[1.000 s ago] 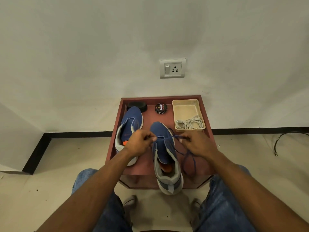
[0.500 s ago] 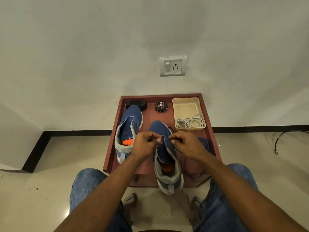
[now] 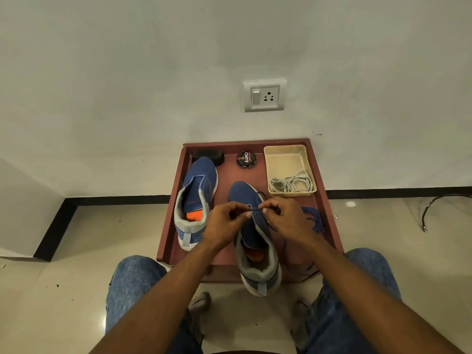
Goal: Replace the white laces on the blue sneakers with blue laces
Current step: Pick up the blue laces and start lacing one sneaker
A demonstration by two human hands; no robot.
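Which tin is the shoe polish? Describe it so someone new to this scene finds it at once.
Start at the wall socket and drop straight down to the red-brown tray below it. Along the tray's far edge, the polish tin sits between a black oval brush on its left and a beige basket on its right. It alone is round and black with red and white lettering on the lid.

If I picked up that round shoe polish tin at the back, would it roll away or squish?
The shoe polish tin looks flat and round and lies lid up on the red table, so it would probably sit still. Tipped on its edge, it could likely roll. It looks hard, so it probably would not squish, and being small it is probably light.
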